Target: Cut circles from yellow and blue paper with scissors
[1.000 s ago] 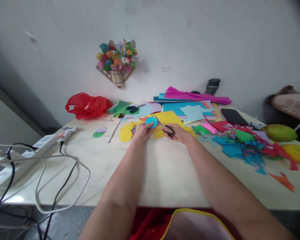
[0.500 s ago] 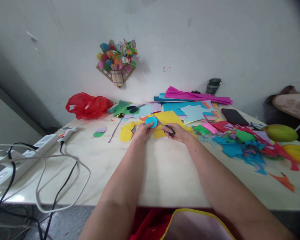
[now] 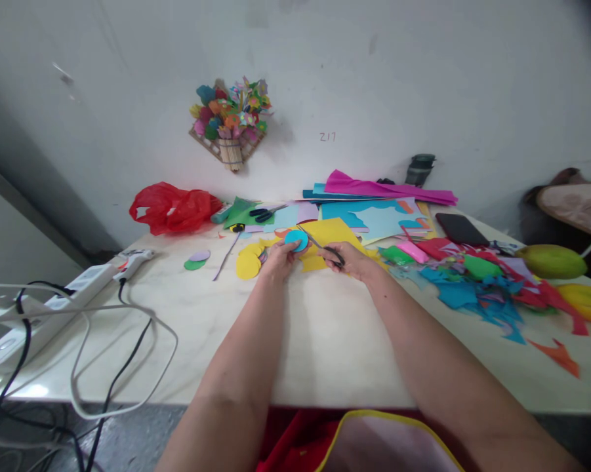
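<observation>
A round blue paper disc is pinched in my left hand, over the middle of the table. My right hand grips a pair of scissors with dark handles. Their blades point left and up, close to the disc's right edge; whether they touch it I cannot tell. Behind and under my hands lies a yellow sheet. Several yellow rounded cut-outs rest just left of my left hand. Farther left, a lilac disc partly overlaps a green disc.
Coloured scraps spread over the table's right side, near a dark phone-like slab and two yellow-green fruits. A second pair of scissors and a tape measure lie at the back. A power strip with loose cables occupies the left.
The blue disc has shifted slightly left and its angle has changed a little in my left hand. The scissors stay in my right hand, almost in place.
</observation>
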Action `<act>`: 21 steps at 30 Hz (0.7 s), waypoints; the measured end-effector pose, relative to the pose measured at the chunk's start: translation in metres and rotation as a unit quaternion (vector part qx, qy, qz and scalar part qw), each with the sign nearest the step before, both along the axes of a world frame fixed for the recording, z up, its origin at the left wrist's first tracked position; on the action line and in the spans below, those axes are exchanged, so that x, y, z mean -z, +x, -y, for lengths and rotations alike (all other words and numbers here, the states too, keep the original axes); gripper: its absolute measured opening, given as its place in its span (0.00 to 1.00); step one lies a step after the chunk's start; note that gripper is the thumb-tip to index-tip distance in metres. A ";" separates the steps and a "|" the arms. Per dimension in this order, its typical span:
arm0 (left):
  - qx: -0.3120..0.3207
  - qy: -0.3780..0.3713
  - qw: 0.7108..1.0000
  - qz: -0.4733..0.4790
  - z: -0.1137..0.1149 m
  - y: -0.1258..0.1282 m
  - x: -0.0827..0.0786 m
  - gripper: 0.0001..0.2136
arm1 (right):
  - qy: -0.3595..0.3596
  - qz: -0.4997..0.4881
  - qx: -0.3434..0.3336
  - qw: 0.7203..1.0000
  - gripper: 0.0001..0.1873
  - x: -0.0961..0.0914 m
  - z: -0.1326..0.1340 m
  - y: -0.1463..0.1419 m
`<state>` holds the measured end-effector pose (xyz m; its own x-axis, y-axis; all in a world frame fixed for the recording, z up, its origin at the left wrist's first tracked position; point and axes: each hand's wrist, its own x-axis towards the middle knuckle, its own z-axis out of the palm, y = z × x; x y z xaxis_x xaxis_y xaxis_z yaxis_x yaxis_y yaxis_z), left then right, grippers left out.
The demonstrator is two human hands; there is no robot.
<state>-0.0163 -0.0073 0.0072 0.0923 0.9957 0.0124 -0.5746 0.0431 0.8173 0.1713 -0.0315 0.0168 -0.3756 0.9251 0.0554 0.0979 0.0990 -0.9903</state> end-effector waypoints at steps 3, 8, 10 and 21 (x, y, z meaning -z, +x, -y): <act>-0.002 -0.002 1.000 0.002 0.000 0.000 0.000 0.06 | 0.002 0.005 0.003 1.000 0.19 0.000 0.000 0.000; -0.007 0.003 1.000 0.007 0.001 0.001 0.000 0.07 | -0.010 -0.010 -0.001 1.000 0.16 0.001 -0.001 0.001; -0.006 0.002 1.000 0.002 0.001 0.001 -0.001 0.07 | -0.019 -0.018 0.000 1.000 0.16 -0.001 0.001 0.001; 0.025 0.028 0.999 -0.014 0.001 0.001 0.001 0.07 | -0.063 -0.021 0.016 0.998 0.17 -0.013 0.009 -0.002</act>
